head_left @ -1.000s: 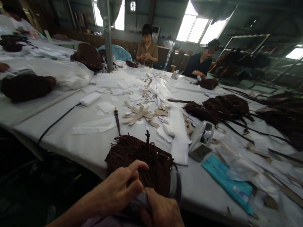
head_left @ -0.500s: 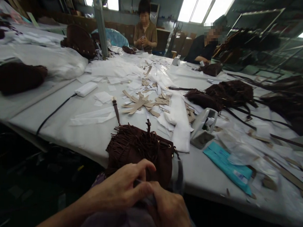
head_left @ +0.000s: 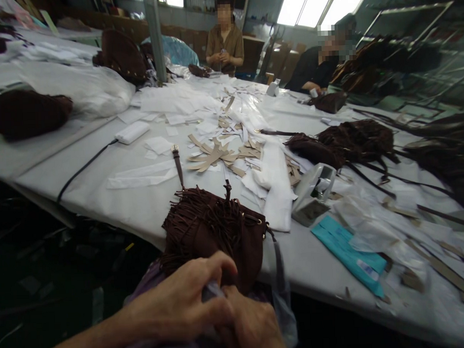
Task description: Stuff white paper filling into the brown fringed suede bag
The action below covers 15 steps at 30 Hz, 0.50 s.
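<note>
The left hand (head_left: 183, 300) and right hand (head_left: 256, 320) pinch translucent plastic film (head_left: 212, 290) beside the fringed brown handbag (head_left: 215, 233), seemingly wrapping its strap (head_left: 279, 263), which next calls for a snug, steady hold.

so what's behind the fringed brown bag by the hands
Beyond the fringed brown bag: a buckled strap, tan strips and white scraps. The tabletop directly behind it is hidden.

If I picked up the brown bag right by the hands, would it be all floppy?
Partly, I think. The fringe would likely dangle and swing, since its thin strips already hang every which way. The brown bag itself might keep some shape, because it looks plump rather than flat. It probably wouldn't roll, as its body looks wide, not ball-shaped.
</note>
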Tool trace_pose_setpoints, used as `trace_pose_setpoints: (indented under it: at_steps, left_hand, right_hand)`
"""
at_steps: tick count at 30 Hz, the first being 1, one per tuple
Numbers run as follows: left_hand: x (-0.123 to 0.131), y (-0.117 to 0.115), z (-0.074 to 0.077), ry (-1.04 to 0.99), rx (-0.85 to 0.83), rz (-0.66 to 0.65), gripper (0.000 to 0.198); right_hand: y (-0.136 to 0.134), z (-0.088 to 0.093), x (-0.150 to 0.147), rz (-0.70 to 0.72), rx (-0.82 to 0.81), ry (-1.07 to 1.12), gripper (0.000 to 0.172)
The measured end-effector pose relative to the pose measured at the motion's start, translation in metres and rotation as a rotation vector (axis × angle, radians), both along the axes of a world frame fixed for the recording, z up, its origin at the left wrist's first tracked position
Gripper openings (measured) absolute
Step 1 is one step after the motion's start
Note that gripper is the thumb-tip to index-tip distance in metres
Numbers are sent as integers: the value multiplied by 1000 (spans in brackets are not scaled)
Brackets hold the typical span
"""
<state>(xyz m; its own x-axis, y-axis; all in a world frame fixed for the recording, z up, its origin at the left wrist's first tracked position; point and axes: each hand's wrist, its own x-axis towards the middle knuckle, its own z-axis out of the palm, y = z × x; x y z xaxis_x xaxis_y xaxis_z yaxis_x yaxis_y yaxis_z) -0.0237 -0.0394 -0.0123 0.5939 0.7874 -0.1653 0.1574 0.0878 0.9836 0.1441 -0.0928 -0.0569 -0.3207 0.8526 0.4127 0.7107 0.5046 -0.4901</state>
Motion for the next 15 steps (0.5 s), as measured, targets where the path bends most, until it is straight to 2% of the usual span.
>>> trace_pose_setpoints:
  at_steps: [2, 6, 7, 8, 10, 12, 14, 15]
  left_hand:
    - [1, -6, 3, 21, -5, 39, 18]
    - [11, -12, -10, -512, -370, 324, 30]
    - [11, -10, -13, -596, -424, 338, 32]
    - [10, -8, -14, -592, -443, 306, 33]
    - [5, -1, -11, -355, -345, 124, 34]
    - [-2, 2, -1, 8, -127, -86, 39]
    - [-4, 1, 11, 223, 43, -196, 39]
    - [-4, -2, 14, 236, 69, -209, 34]
  right_hand:
    - [0, 5, -1, 52, 2, 54, 41]
    - [-1, 16, -1, 42, -210, 179, 30]
    - [-2, 15, 0, 34, -251, 187, 30]
    - [-3, 12, 1, 25, -269, 176, 31]
    - [-5, 6, 3, 3, -205, 83, 41]
    - [-5, 3, 5, -2, -92, -57, 54]
    - [-3, 7, 5, 23, -9, -135, 58]
    - [-2, 10, 5, 39, 9, -118, 57]
